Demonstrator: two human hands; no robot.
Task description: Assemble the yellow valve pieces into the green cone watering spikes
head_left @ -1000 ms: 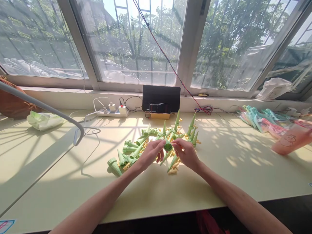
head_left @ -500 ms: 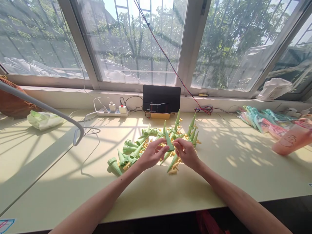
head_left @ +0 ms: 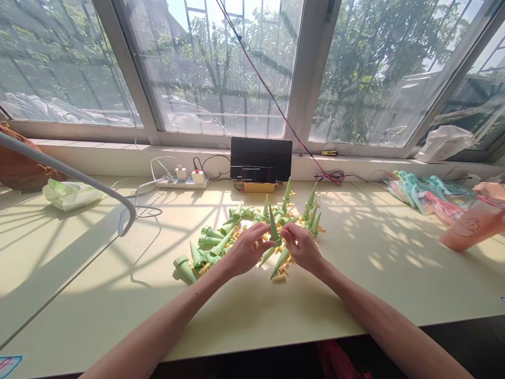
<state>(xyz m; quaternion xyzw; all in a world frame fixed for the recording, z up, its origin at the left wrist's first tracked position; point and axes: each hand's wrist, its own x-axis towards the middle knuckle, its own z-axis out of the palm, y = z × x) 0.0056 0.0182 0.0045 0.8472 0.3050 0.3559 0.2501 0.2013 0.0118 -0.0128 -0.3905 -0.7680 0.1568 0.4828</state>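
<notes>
A green plastic cone spike [head_left: 273,227] stands tip up between my two hands over the table. My left hand [head_left: 248,251] pinches its base from the left, fingers closed round it. From the right, my right hand [head_left: 303,247] grips the same base with curled fingers. Under and around the hands lies a heap of several green cone spikes [head_left: 213,243] mixed with small yellow tube pieces [head_left: 281,273]. A few spikes [head_left: 311,205] stand upright at the back of the heap.
The pale yellow table [head_left: 244,310] runs under a wide window. A black screen [head_left: 261,159] and a power strip [head_left: 182,182] sit at the back. A white lamp arm [head_left: 71,173] crosses the left. Coloured packets [head_left: 426,196] and another person's hand [head_left: 489,190] are at the right.
The spike in my hands has turned from showing its open base toward me to standing tip up. Both hands stayed in place over the heap.
</notes>
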